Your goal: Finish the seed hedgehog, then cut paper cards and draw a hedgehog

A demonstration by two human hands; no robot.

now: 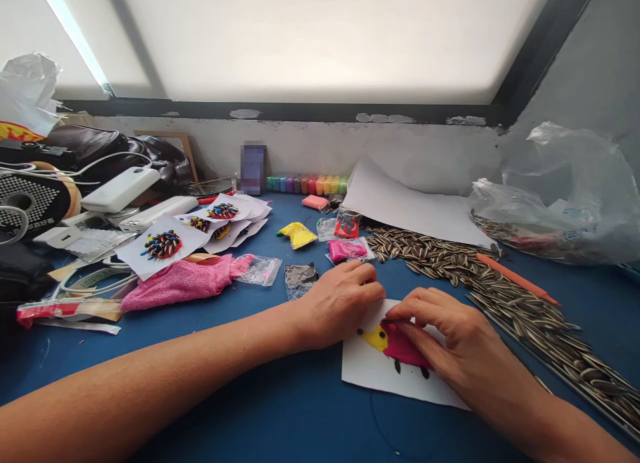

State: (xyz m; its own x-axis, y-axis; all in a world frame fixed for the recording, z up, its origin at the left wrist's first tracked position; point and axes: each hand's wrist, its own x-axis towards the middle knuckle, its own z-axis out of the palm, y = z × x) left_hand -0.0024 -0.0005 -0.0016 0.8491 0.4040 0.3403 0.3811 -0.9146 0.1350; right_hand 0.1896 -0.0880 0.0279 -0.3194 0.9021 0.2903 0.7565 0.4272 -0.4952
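From the head view, my only feed, I had both hands over a white card [364, 371] lying flat on the blue worktop [280, 400]. The left hand [340, 300] was by the card's upper left, its fingers curled under; they were hidden, so I could not tell whether they gripped anything. The right hand [453, 330] came in over the card's right side, thumb and forefinger nearly met on a small dark piece [392, 321], mostly covered by the fingertips, at the upper edge of a magenta patch [407, 348]. A yellow patch [374, 338] with dark dots joined that patch on its left, and two black marks sat along its lower edge. Striped seeds [550, 323] spread over the worktop to the right, an orange stick [517, 278] lying among them. Beyond the left hand I saw a magenta packet [347, 250] and a yellow packet [300, 235]; decorated cards [134, 253] overlapped farther left, near a pink cloth [180, 283].
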